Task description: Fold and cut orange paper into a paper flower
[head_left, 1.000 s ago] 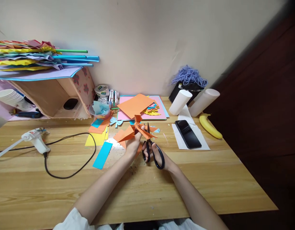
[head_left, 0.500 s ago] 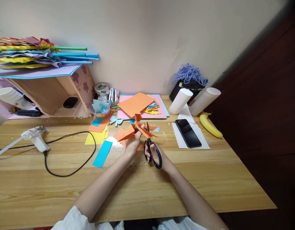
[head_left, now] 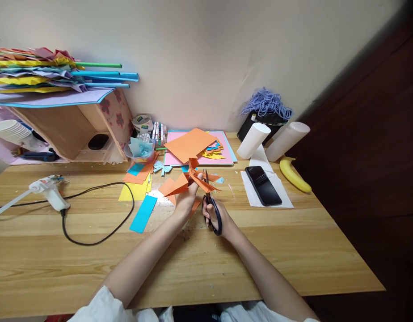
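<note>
A wide wooden table [head_left: 293,250] fills the view, pushed against a pale wall. At the far left, a cardboard box [head_left: 75,134] lies on its side, with a stack of coloured paper sheets and long blue and green tubes [head_left: 106,78] piled on top. Below it, near the left edge, a white glue gun [head_left: 50,190] rests on the table, its black cord [head_left: 99,219] looping toward the middle.

At the back centre lies a pink sheet [head_left: 223,158] with a large orange sheet [head_left: 189,145] on it, and beside them a small clear bowl of blue scraps [head_left: 139,151] and a cluster of marker pens [head_left: 158,132]. In front are loose orange and yellow papers and a blue paper strip [head_left: 143,213].

To the right stand two white rolls [head_left: 253,141], tilted, with a dark container holding purple yarn [head_left: 267,105] behind them. A black phone [head_left: 263,185] lies on a white sheet, and a banana [head_left: 293,175] lies near the right edge.

Two bare arms reach in from the bottom. The left hand [head_left: 185,201] is clamped on a folded orange paper piece [head_left: 193,179] (creased into several pointed flaps), held just above the table at its centre. The right hand [head_left: 218,217] grips black scissors [head_left: 211,208], fingers through the handles, which are drawn close together; the blades point up into the orange paper. The two hands sit close beside each other.
</note>
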`<state>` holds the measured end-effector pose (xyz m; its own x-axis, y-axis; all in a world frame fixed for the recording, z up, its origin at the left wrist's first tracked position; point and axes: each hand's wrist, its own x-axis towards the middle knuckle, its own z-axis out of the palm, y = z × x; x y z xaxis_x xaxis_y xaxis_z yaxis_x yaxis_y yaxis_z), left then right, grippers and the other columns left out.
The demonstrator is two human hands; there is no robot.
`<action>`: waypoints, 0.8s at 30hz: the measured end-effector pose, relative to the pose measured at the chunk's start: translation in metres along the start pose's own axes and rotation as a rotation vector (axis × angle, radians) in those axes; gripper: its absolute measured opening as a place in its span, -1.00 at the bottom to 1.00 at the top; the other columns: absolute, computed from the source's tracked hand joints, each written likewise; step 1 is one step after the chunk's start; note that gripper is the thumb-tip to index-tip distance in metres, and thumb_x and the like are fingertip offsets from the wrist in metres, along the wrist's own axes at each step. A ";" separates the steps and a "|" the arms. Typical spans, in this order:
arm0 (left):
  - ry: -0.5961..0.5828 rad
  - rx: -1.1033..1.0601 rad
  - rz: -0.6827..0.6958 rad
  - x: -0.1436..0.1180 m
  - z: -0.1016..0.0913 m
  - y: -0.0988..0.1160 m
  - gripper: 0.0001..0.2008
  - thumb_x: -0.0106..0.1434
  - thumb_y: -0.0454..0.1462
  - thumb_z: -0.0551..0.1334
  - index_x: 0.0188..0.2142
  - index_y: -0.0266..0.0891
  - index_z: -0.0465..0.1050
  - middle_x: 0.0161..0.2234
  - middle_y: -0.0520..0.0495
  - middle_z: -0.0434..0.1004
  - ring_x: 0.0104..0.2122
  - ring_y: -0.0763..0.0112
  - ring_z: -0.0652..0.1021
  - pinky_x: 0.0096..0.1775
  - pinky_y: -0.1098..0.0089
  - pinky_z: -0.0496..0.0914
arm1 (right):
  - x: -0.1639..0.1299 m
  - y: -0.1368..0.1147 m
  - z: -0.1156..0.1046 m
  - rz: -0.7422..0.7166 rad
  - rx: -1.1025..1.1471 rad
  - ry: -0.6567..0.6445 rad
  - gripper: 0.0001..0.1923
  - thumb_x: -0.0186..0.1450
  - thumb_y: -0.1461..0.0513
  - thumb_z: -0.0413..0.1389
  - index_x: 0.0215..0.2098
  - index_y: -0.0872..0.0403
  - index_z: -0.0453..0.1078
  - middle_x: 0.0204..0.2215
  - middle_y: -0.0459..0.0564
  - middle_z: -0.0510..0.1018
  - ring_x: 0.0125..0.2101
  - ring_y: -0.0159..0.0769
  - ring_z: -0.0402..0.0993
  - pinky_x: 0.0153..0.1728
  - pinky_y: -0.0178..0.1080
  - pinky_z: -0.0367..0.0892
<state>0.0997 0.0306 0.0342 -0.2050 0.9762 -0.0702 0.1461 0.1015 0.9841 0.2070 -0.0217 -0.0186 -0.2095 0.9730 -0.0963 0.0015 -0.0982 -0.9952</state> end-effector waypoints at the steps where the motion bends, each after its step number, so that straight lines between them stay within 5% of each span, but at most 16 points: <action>1: 0.000 -0.010 -0.006 -0.001 0.000 0.001 -0.73 0.05 -0.10 0.28 -0.28 -0.17 0.41 -0.20 -0.08 0.52 -0.04 0.15 0.43 0.05 0.18 0.23 | 0.000 0.000 0.000 0.005 -0.002 0.007 -0.38 0.05 -0.31 -0.08 -0.39 0.06 0.17 -0.65 -0.22 0.15 -0.71 -0.50 0.08 -0.71 -0.39 0.14; 17: -0.003 -0.163 -0.010 0.000 0.002 -0.002 -0.75 0.04 -0.09 0.27 -0.39 -0.22 0.39 -0.26 -0.09 0.53 -0.22 0.26 0.50 -0.06 0.26 0.32 | -0.001 -0.001 -0.002 -0.093 -0.118 0.037 -0.53 0.17 -0.18 -0.06 -0.43 0.05 0.17 -0.61 -0.19 0.17 -0.72 -0.52 0.09 -0.75 -0.42 0.10; 24: 0.007 -0.220 -0.015 -0.002 0.003 0.002 -0.76 0.04 -0.12 0.28 -0.38 -0.26 0.43 -0.27 -0.10 0.54 -0.23 0.28 0.50 -0.12 0.33 0.35 | 0.000 0.006 -0.002 -0.014 -0.090 0.045 -0.52 0.13 -0.20 -0.02 -0.37 0.03 0.15 -0.59 -0.21 0.17 -0.72 -0.51 0.10 -0.75 -0.40 0.12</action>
<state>0.1033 0.0292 0.0361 -0.2122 0.9736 -0.0845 -0.0717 0.0707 0.9949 0.2092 -0.0219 -0.0242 -0.1657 0.9829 -0.0808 0.0868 -0.0671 -0.9940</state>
